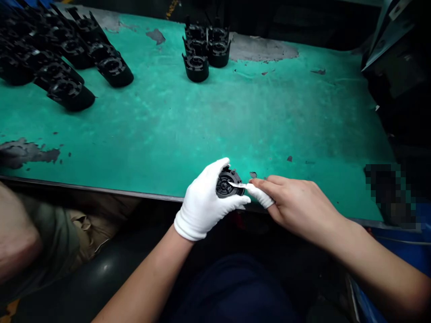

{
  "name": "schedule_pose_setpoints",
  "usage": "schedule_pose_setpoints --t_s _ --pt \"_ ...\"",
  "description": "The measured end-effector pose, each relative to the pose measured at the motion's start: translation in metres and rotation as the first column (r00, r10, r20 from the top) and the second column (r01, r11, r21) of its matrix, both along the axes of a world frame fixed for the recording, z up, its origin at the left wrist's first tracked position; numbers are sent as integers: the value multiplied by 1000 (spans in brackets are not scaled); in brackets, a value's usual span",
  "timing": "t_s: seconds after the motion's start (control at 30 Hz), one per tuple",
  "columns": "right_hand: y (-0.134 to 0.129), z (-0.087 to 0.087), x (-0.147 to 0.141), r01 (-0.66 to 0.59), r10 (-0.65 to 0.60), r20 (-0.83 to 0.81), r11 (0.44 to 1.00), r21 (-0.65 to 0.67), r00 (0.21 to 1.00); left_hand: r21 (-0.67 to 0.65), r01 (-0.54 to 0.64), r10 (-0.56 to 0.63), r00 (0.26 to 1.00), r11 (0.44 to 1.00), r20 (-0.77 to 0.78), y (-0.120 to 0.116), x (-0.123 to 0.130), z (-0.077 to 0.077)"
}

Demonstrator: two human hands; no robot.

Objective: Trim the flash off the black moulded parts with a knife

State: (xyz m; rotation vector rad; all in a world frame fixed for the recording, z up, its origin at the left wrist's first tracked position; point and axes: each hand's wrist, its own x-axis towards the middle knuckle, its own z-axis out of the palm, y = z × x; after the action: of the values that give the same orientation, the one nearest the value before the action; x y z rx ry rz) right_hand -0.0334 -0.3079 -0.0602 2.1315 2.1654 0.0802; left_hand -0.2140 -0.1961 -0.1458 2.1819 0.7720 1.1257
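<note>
My left hand (204,202), in a white glove, is closed around a round black plastic part (224,185) with ringed ribs on its face. It holds the part just over the table's front edge. My right hand (289,199) is bare except for a white covering on the thumb. Its fingers pinch a small knife (238,185) with a pointed silvery blade. The blade lies across the face of the black part, its tip near the centre; whether it presses in I cannot tell. The knife's handle is hidden in the fingers.
A green table (269,112) with worn grey patches spreads ahead. Several black cylindrical housings (197,67) stand at the back middle, and more black housings (72,94) crowd the left. Another person's arm (16,229) is at the lower left. Dark equipment (400,67) borders the right.
</note>
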Motion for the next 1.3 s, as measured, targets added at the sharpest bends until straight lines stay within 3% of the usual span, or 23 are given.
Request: schedule_pose_setpoints --t_s 0.3,0.43,0.5,0.57,0.63,0.7,0.8,0.97,1.3 --pt "-7 -2 -24 189 -190 65 982 26 980 23 -23 22 1000 999 17 -3 3 -3" --pt "-10 -6 -12 188 -181 -101 980 61 978 41 -39 38 999 998 29 -1 4 -4" --pt "-11 -5 1 168 -135 -269 980 104 954 44 40 -39 999 998 -19 9 2 2" --pt "-11 -2 13 152 -97 -392 982 110 915 42 226 -220 969 973 -113 25 -2 12" --pt "-9 1 20 99 -62 -444 993 61 894 42 404 -390 902 914 -187 39 -10 25" --pt "-6 2 21 22 -12 -448 1000 18 894 53 452 -436 881 891 -185 45 -19 34" --pt "1 -1 16 -60 55 -407 998 0 912 28 314 -310 947 949 -88 33 -25 33" --pt "16 -6 11 -116 103 -328 993 -20 939 -127 84 -81 996 988 27 -1 -7 6" --pt "19 -11 19 -210 204 -303 978 13 931 -43 23 -21 999 999 32 -2 2 1"
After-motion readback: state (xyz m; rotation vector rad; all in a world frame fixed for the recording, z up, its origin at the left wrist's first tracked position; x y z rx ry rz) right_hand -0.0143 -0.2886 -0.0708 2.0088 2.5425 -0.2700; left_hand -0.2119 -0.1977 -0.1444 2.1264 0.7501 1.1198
